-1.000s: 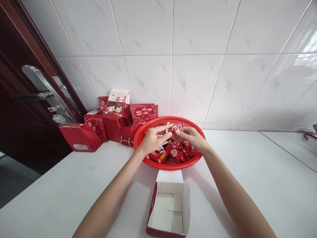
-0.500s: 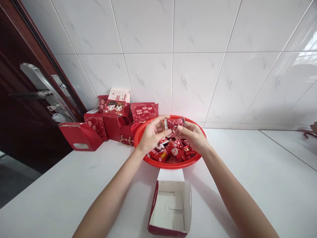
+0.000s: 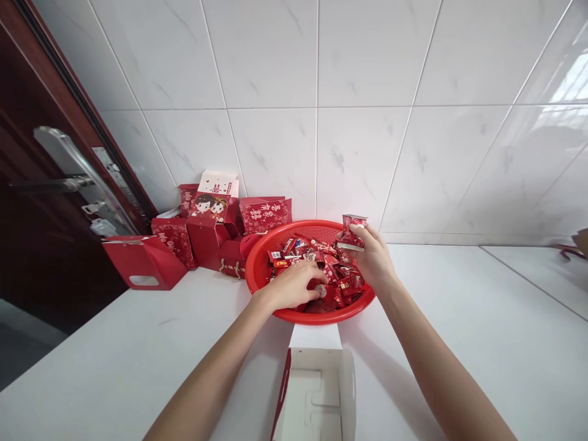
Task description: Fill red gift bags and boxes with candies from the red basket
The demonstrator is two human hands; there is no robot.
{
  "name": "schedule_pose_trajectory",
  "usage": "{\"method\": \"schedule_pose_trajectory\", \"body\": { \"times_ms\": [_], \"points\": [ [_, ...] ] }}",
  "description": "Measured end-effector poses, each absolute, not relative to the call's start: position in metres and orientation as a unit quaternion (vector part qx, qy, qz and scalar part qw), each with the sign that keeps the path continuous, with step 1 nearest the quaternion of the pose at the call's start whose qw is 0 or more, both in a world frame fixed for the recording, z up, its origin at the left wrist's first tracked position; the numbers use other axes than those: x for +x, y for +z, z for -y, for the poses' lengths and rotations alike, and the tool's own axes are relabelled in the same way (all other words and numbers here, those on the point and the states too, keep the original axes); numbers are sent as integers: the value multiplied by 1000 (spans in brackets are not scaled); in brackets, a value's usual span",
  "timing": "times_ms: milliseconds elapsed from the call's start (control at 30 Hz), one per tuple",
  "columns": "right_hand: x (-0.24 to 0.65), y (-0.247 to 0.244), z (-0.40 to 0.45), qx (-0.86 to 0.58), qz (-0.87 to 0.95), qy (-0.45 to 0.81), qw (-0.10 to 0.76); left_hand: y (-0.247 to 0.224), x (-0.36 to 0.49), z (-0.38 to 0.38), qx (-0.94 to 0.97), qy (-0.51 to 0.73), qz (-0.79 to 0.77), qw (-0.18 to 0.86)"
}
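A red plastic basket (image 3: 257, 288) holds many small candies (image 3: 337, 269) in red wrappers. My left hand (image 3: 294, 285) reaches down into it, fingers curled, thumb and fingertips closing on a red-wrapped candy (image 3: 321, 291) with a pale round print. Over the basket's right rim, my right hand (image 3: 373, 254) is closed on a red wrapped candy packet (image 3: 351, 229) with pale ends, held upright. Directly in front of the basket stands an open paper box (image 3: 316, 392), white inside with dark red sides; its lower end is cut off by the picture's edge.
Several red printed gift boxes (image 3: 211, 236) are grouped left of the basket by the tiled wall. One red box with an oval window (image 3: 144, 263) stands near the table's left edge. A dark door with a metal handle (image 3: 73, 184) is beyond. A brown object (image 3: 581, 242) shows at far right.
My left hand has let go of the wrapped packet and gone down into the candies. The packet has moved right and turned upright in my right hand. The view has tilted slightly upward.
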State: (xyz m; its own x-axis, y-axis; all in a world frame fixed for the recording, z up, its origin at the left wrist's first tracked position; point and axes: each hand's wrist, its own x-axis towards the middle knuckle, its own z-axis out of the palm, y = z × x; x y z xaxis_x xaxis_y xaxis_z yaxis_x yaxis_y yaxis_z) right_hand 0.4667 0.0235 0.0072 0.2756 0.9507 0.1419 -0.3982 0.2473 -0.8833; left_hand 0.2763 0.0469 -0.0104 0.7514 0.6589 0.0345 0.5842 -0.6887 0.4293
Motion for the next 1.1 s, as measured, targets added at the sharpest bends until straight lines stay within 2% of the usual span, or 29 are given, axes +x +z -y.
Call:
{"method": "schedule_pose_trajectory", "body": {
  "times_ms": [100, 200, 333, 433, 600, 1100],
  "points": [
    [467, 3, -27, -380, 373, 493, 688, -8, 274, -48, 905, 104, -367, 186],
    [467, 0, -29, -376, 380, 498, 683, -7, 270, -53, 866, 213, -404, 206],
    [467, -3, -31, -387, 370, 500, 680, -6, 270, -58, 774, 375, -390, 329],
    [466, -7, -32, -402, 384, 517, 651, -5, 272, -59, 718, 433, -347, 421],
    [460, -8, -28, -382, 430, 552, 604, -1, 277, -54, 661, 462, -321, 497],
    [452, -1, -16, -382, 477, 539, 580, -3, 282, -49, 672, 434, -289, 526]
  ]
}}
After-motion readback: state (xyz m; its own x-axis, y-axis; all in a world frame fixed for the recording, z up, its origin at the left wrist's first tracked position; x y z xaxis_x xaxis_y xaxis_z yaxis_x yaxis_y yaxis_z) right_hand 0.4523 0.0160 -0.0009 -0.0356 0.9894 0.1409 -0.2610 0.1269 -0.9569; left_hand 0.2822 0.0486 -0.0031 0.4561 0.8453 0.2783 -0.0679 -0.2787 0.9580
